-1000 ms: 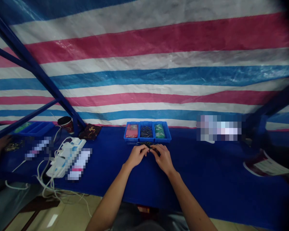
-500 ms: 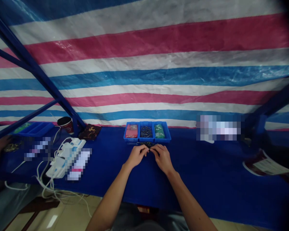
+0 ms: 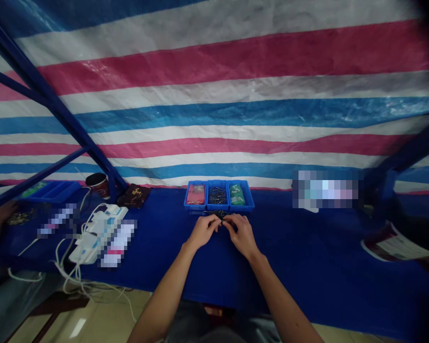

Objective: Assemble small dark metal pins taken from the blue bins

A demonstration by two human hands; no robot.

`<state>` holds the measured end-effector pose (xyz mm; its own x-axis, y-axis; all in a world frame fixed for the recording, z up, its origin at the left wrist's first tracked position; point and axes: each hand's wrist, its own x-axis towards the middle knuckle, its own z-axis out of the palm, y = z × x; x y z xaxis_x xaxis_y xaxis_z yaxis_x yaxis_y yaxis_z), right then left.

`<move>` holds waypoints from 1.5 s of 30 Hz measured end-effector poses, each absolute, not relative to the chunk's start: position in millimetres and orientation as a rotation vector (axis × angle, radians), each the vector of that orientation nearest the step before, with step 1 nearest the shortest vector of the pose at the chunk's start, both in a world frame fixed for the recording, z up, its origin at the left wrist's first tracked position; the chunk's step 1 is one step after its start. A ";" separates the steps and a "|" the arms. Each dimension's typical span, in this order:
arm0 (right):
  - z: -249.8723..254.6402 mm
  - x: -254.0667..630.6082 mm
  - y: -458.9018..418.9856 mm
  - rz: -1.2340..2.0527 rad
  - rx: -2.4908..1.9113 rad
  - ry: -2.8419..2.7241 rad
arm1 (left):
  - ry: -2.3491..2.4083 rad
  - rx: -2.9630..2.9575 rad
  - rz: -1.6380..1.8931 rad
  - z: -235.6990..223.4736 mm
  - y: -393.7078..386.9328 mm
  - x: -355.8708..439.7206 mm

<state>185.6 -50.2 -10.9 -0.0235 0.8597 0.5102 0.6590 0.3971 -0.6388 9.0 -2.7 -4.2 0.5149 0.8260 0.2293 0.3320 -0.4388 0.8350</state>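
Movement: barely a twitch since a moment ago, both hands holding nearly the same spot at lower centre!
Left hand [image 3: 204, 232]: curled inward, reaching across toward the right hand.
Right hand [image 3: 241, 233]: curled inward too, meeting the left.
Grip: pressed together, both pinching a small dark metal piece [image 3: 223, 220], too small to name exactly.
Piece's place: between the hands, just in front of the blue three-bin tray [image 3: 219, 207], near a small heap of dark screws [image 3: 219, 214].
Tray contents: red packets [image 3: 195, 194] left, dark screws [image 3: 217, 196] middle, green packets [image 3: 237, 194] right.
Left of the hands: white power strip [image 3: 97, 234], paper cup [image 3: 98, 185].
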 end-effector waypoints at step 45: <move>-8.9 186.6 -50.4 0.303 -1.341 -1.735 | 0.965 1.956 0.850 -3.7 -2.1 9.5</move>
